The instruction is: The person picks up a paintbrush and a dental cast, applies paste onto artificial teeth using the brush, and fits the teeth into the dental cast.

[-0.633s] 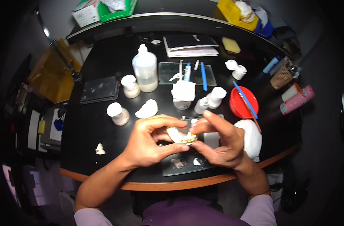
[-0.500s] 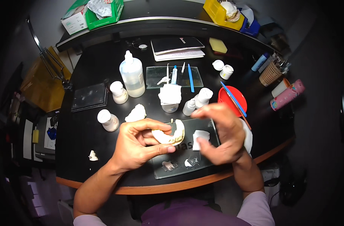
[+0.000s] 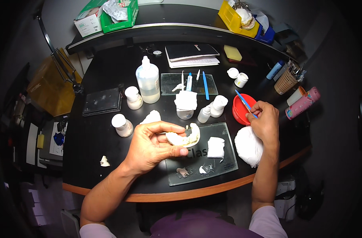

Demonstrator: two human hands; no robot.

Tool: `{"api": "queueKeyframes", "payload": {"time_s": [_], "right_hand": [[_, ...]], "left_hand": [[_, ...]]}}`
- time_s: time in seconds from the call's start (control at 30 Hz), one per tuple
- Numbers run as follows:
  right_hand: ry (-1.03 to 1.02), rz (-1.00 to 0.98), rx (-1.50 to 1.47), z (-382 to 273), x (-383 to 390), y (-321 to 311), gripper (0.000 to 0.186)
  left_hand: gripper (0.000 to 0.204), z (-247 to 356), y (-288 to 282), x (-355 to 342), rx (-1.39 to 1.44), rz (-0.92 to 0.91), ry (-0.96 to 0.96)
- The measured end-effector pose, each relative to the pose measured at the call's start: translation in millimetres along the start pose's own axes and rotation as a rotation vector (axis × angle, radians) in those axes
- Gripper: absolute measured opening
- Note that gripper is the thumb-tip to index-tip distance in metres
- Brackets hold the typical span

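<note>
My left hand (image 3: pixel 147 148) is closed round a cream, horseshoe-shaped dental cast (image 3: pixel 193 135), thumb below and fingers above. A tiny yellowish peg (image 3: pixel 187 127) shows just beyond it. Over at the right, my right hand (image 3: pixel 268 123) pinches a slim blue-handled tool (image 3: pixel 242 100) that lies across a red bowl (image 3: pixel 237 112); its working end cannot be made out. Under the cast lies a glass slab (image 3: pixel 206 180) bearing a pinkish smear (image 3: pixel 183 172), a white dab (image 3: pixel 203 169) and a folded white pad (image 3: pixel 215 147).
A crumpled white wad (image 3: pixel 247 146) sits below the right wrist. Behind the cast stand a squeeze bottle (image 3: pixel 148 81), a paper-topped jar (image 3: pixel 185 113), small white bottles (image 3: pixel 218 106) and lidded jars (image 3: pixel 122 126). A second glass plate (image 3: pixel 169 81) with tools lies farther back.
My right hand has moved from beside the cast, where its fingers were apart, rightward to the red bowl and closed on the blue-handled tool. My left hand still holds the cast.
</note>
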State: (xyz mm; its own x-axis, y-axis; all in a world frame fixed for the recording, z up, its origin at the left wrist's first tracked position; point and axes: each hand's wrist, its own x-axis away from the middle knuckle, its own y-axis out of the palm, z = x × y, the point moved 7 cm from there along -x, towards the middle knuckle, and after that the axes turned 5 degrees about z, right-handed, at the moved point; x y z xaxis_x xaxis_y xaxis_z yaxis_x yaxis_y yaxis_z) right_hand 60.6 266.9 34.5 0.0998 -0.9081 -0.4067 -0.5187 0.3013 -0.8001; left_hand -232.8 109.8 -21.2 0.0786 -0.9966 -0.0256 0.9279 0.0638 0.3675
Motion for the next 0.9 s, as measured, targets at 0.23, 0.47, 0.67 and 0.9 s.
{"api": "queueKeyframes", "payload": {"time_s": [0.23, 0.47, 0.67, 0.9], "right_hand": [[-0.006, 0.027, 0.006, 7.6, 0.2, 1.4, 0.015], [-0.02, 0.081, -0.028, -7.8, 4.6, -3.9, 0.01], [-0.081, 0.021, -0.76, -9.3, 7.7, -0.5, 0.01], [-0.006, -0.56, -1.712, -66.6, 42.7, 16.8, 0.026]], "left_hand": [[0.049, -6.7, 0.5, -2.1, 0.284, -0.114, -0.057], [0.05, -5.3, 0.0, -1.3, 0.318, -0.115, -0.069], [0.046, -5.9, -0.6, -4.4, 0.323, -0.106, -0.052], [0.035, 20.3, 3.5, 1.1, -0.155, 0.019, 0.342]]}}
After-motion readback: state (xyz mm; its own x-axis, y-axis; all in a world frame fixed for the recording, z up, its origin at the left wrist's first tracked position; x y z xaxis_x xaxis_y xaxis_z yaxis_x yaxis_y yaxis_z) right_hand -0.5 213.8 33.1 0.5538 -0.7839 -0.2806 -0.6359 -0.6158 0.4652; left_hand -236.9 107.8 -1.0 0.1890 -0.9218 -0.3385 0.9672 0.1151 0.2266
